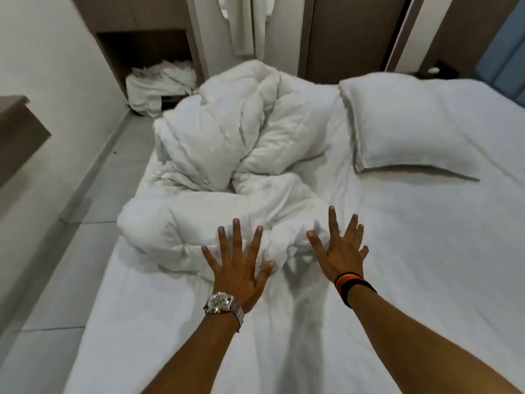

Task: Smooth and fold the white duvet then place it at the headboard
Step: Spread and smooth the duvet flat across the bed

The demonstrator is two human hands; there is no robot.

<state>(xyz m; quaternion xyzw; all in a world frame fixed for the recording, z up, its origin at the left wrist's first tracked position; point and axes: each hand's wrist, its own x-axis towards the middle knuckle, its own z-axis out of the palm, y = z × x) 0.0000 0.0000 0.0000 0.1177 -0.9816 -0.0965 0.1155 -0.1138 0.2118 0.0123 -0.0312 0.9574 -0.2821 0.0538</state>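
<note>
The white duvet (227,155) lies crumpled in a heap on the left half of the bed (426,251). My left hand (238,265), with a silver watch on the wrist, reaches out with fingers spread over the duvet's near edge. My right hand (341,248), with dark bands on the wrist, is also spread wide at the duvet's near right corner. Neither hand grips the fabric. The blue padded headboard (508,55) stands at the far right.
A white pillow (403,123) lies on the sheet toward the headboard. Loose white linen (159,83) is piled on the floor by a brown cabinet at the back left. Tiled floor (85,223) runs along the bed's left side, beside a wall and a brown ledge (20,132).
</note>
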